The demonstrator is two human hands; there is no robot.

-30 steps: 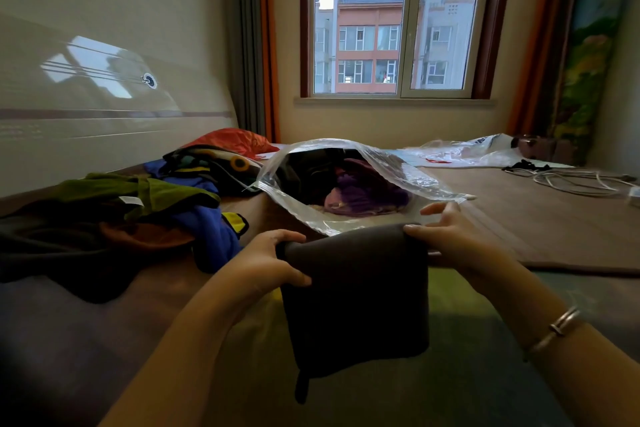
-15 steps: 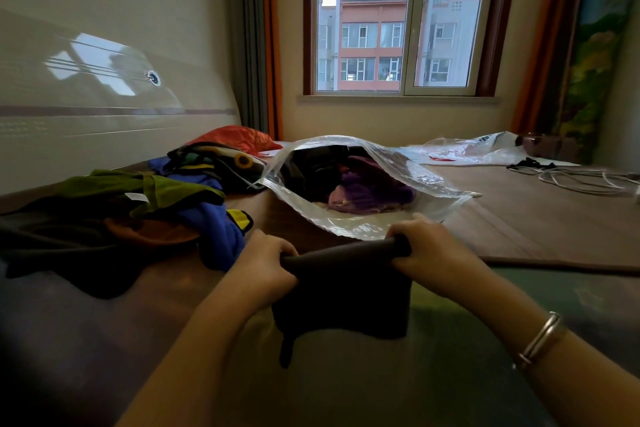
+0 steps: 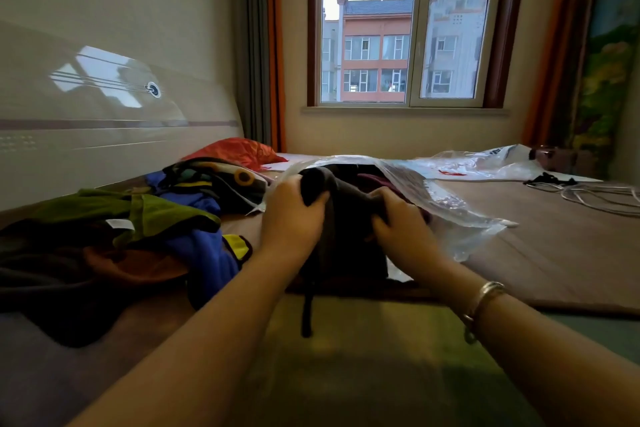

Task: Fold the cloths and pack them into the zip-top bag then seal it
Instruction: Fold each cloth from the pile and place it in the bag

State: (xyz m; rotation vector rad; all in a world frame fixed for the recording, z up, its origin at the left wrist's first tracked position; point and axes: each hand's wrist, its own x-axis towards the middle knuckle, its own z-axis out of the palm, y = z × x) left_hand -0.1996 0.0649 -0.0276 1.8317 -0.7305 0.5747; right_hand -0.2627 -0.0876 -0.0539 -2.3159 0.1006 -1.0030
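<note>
Since the earlier frames, both hands have carried the folded dark grey cloth [image 3: 346, 218] forward from in front of the bag up to the bag's mouth.

Head view: the left hand [image 3: 291, 218] grips the upper left end of the dark grey cloth, fingers curled over its top edge. The right hand [image 3: 403, 230] grips the right side of the same cloth, fingers curled into the fabric; a metal bangle [image 3: 481, 302] sits on that wrist. The cloth's upper part lies at the opening of the clear plastic zip-top bag [image 3: 460, 215], which rests on the bed [image 3: 554, 253] with its mouth toward the person. The cloth's lower part hangs below the hands, with a narrow strip dangling beneath. Dark and purple fabric shows inside the bag behind the hands.

A pile of loose green, blue, orange and black cloths [image 3: 138, 236] lies on the bed to the left, well apart from the bag. A white cable [image 3: 602, 196] lies far right. A second clear plastic bag [image 3: 485, 163] lies behind.
</note>
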